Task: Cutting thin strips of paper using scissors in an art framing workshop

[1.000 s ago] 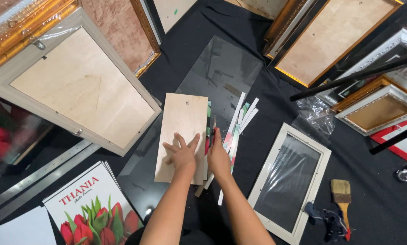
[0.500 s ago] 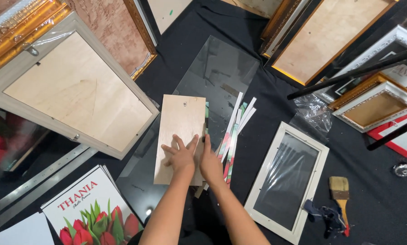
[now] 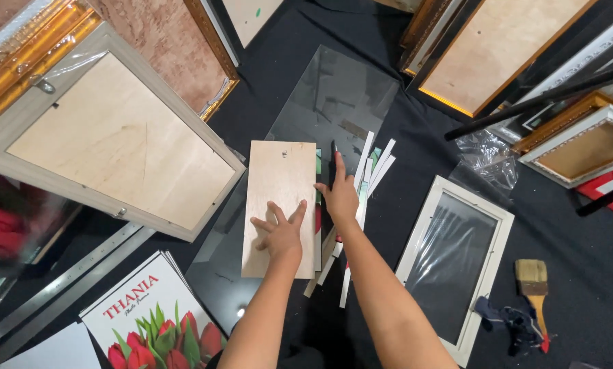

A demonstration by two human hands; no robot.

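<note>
Black cloth [image 3: 299,89] covers the floor, frames crowding every side; open room runs only toward twelve o'clock between them. The big pale frame [image 3: 115,137] lies face-down at nine o'clock, the glass sheet [image 3: 333,96] at centre. On the glass lies the plywood backing board [image 3: 279,184], light, rectangular, its right edge over white strips [image 3: 374,164]. Left hand [image 3: 279,232] presses flat on it, fingers spread wide. Right hand [image 3: 339,195] grips a dark slim tool [image 3: 333,160] along that edge. White small frame [image 3: 453,263] sits at four o'clock, brush [image 3: 533,280] beyond.
</note>
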